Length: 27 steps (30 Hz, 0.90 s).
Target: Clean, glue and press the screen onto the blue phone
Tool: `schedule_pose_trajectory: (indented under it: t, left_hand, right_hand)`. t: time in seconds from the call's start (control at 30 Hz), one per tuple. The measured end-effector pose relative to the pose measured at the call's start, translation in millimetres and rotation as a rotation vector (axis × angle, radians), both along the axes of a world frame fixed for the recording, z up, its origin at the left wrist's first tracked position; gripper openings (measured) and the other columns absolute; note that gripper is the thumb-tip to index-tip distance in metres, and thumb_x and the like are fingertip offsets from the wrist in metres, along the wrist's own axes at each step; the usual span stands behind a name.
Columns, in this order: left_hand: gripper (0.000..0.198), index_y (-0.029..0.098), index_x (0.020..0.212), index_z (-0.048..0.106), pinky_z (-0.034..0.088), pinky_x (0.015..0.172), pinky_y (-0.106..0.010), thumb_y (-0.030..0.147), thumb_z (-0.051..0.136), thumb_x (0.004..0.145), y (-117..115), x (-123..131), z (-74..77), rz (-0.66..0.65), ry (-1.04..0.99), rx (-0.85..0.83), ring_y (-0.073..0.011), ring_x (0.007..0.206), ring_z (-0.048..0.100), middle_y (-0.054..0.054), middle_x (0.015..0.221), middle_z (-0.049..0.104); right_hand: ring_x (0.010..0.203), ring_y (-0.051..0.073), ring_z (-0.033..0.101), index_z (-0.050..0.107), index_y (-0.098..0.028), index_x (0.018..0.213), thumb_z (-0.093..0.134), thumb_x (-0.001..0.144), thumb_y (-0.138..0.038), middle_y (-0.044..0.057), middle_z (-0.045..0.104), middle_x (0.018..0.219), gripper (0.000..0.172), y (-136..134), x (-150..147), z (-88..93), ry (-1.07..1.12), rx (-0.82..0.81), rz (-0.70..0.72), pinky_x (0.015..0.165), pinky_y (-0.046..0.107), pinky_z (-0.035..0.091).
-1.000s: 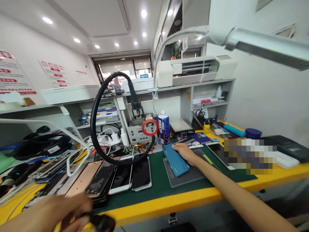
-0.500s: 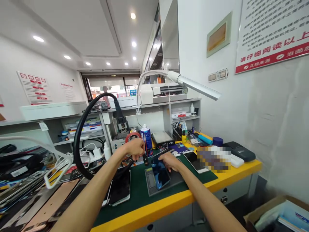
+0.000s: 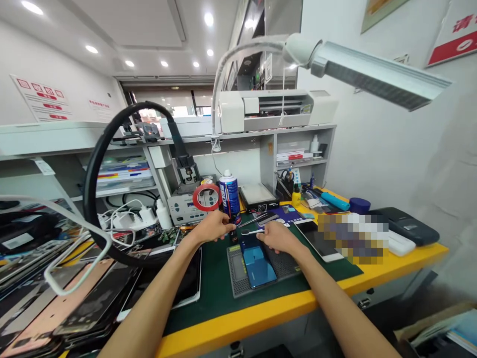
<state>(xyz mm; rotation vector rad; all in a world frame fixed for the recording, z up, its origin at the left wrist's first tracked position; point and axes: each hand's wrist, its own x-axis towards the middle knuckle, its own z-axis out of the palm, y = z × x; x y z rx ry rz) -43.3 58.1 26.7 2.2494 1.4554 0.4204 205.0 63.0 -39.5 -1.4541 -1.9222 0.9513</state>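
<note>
The fingers of my left hand [image 3: 214, 227] are closed at the top of a small dark bottle [image 3: 233, 235], which stands on the green mat just left of the phone. My right hand [image 3: 278, 236] grips a small brush [image 3: 252, 231] with a white handle and dark head, held level over the phone's far end. Below it a glossy blue phone [image 3: 258, 266] lies back up on a grey perforated work pad [image 3: 235, 272].
A blue spray can [image 3: 230, 196] and a red tape roll [image 3: 206, 197] stand behind my left hand. A white-framed phone [image 3: 316, 241] lies to the right. Stacked phone parts [image 3: 85, 311] fill the left. A black hose [image 3: 89, 169] arches there, and a lamp [image 3: 372, 72] hangs overhead.
The blue phone, tilted in my right hand before, now lies on the pad. My right hand now holds the brush. The view has shifted closer and lower.
</note>
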Motion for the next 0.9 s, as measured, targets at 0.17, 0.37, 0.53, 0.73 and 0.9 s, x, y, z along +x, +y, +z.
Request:
schedule_pose_trajectory:
  t: [0.17,0.37,0.53,0.73,0.9]
  left_hand:
    - [0.043,0.02,0.062,0.05,0.033,0.051,-0.028,0.053,0.053,0.088,-5.0,3.8,7.5,0.02,-0.151,0.171,-0.0145,0.051,0.05,0.001,0.055,0.056]
    - [0.043,0.02,0.063,0.047,0.035,0.051,-0.026,0.054,0.053,0.089,-14.5,2.8,18.3,0.002,-0.351,0.166,-0.0116,0.05,0.045,0.002,0.055,0.05]
    - [0.042,0.019,0.071,0.048,0.031,0.047,-0.024,0.055,0.05,0.093,-18.6,-4.1,13.0,0.008,-0.495,0.098,-0.0083,0.047,0.036,0.005,0.055,0.043]
    - [0.045,0.018,0.063,0.05,0.029,0.048,-0.023,0.052,0.058,0.091,-15.2,4.2,-4.7,0.031,-0.547,0.097,-0.008,0.05,0.036,0.005,0.056,0.039]
    - [0.036,0.016,0.066,0.06,0.031,0.051,-0.023,0.045,0.066,0.087,-10.9,17.8,-18.5,0.149,-0.6,0.217,-0.009,0.056,0.041,0.004,0.06,0.052]
  right_hand:
    - [0.084,0.021,0.063,0.067,-0.017,0.098,0.071,0.083,-0.047,0.008,0.069,0.095,0.033,-10.8,-12.7,19.6,0.152,0.1,0.171,0.058,0.026,0.045]
    - [0.076,0.021,0.064,0.065,-0.015,0.079,0.075,0.077,-0.043,0.005,0.067,0.08,0.03,-2.9,-41.4,44.9,0.258,-0.061,0.558,0.058,0.029,0.054]
    - [0.082,0.02,0.063,0.068,-0.012,0.088,0.077,0.076,-0.037,0.005,0.065,0.083,0.029,8.7,-47.7,49.9,0.406,-0.112,0.638,0.067,0.031,0.057]
    - [0.062,0.013,0.057,0.067,-0.014,0.081,0.076,0.079,-0.034,-0.001,0.059,0.068,0.022,5.7,-44.8,32.6,0.406,-0.04,0.52,0.059,0.027,0.049]
    - [0.059,0.016,0.061,0.06,-0.017,0.081,0.065,0.087,-0.038,0.0,0.06,0.067,0.022,0.5,-54.7,20.2,0.34,0.059,0.366,0.052,0.027,0.046]
